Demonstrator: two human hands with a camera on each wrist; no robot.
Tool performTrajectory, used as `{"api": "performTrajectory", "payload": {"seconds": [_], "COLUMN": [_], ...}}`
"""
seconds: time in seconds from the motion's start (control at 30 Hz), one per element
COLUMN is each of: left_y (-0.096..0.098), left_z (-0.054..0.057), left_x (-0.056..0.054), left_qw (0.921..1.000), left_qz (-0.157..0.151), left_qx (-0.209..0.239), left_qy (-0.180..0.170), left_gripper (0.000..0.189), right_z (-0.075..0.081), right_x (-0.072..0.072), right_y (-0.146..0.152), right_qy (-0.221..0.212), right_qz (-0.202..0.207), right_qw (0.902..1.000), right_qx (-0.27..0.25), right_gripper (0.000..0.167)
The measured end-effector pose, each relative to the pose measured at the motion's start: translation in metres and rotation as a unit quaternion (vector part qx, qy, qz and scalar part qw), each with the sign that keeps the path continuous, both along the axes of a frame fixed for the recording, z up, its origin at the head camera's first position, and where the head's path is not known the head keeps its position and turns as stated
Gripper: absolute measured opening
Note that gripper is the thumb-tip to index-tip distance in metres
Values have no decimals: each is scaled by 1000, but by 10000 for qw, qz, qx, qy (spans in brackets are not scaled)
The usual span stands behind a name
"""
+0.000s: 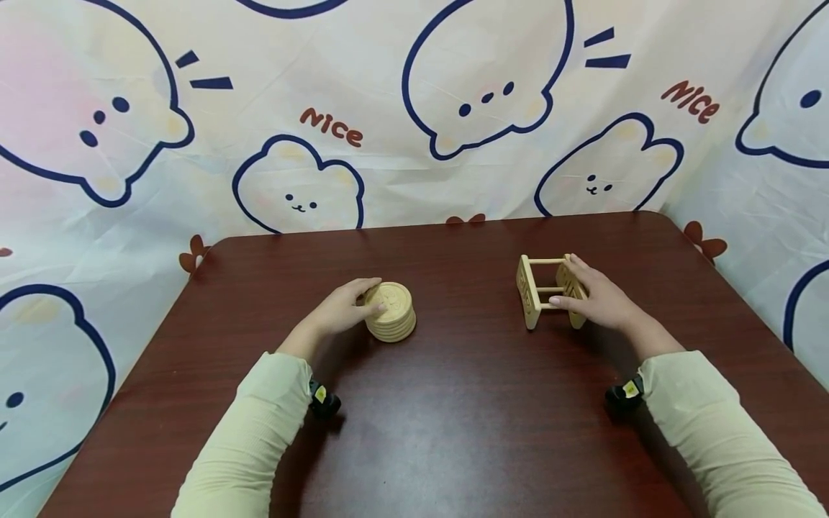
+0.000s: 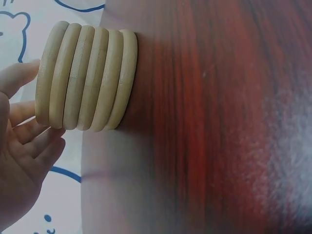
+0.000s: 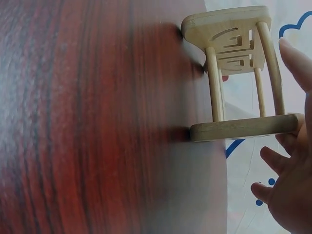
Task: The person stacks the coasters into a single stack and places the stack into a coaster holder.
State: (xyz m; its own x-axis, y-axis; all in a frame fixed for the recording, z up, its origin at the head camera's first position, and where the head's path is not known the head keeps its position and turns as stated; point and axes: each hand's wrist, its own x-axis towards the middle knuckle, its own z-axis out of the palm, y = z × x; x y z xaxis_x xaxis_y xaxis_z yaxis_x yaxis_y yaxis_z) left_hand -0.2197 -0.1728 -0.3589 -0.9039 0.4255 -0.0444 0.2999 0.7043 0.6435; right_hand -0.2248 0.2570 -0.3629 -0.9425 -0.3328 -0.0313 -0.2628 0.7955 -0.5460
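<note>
A stack of round wooden coasters (image 1: 392, 316) stands on the table left of centre. My left hand (image 1: 346, 308) is at its upper left side, thumb over the top coaster and fingers round the far edge. In the left wrist view the stacked coaster edges (image 2: 92, 78) show plainly, with the fingertips at the topmost one. To the right stands a small wooden coaster rack (image 1: 527, 295) with two cut-out side panels joined by rods (image 3: 214, 85). My right hand (image 1: 599, 298) holds its right panel from above, thumb on the near side and fingers at the far end.
The dark reddish-brown table (image 1: 414, 424) extends beneath both things. Behind it hangs a pale cloth (image 1: 388, 65) printed with cartoon bears. A dark wrist camera (image 1: 324, 399) sits on the left wrist, and another wrist camera (image 1: 623, 396) on the right.
</note>
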Motion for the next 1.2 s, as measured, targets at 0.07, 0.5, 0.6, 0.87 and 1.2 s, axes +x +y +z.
{"api": "performTrajectory", "payload": {"seconds": [0.07, 0.5, 0.6, 0.87, 1.2], "left_y": [0, -2, -2, 0, 4], "left_z": [1, 6, 5, 4, 1], "left_x": [1, 1, 2, 2, 3], "left_qw": [10000, 9994, 9989, 9973, 9938], "left_qz": [51, 307, 423, 668, 922], "left_qx": [-65, 116, 160, 174, 211], "left_qy": [-4, -143, -150, -261, -583], "left_gripper": [60, 57, 53, 50, 45], "right_z": [1, 26, 32, 37, 13], "right_x": [0, 13, 17, 30, 28], "right_y": [-1, -29, -43, -85, -131], "right_qy": [89, 679, 847, 533, -227], "right_qz": [35, 642, 857, 1211, 1511], "right_qw": [10000, 9956, 9925, 9901, 9837], "right_qx": [14, -89, -186, -468, -951], "right_gripper": [86, 79, 76, 73, 68]}}
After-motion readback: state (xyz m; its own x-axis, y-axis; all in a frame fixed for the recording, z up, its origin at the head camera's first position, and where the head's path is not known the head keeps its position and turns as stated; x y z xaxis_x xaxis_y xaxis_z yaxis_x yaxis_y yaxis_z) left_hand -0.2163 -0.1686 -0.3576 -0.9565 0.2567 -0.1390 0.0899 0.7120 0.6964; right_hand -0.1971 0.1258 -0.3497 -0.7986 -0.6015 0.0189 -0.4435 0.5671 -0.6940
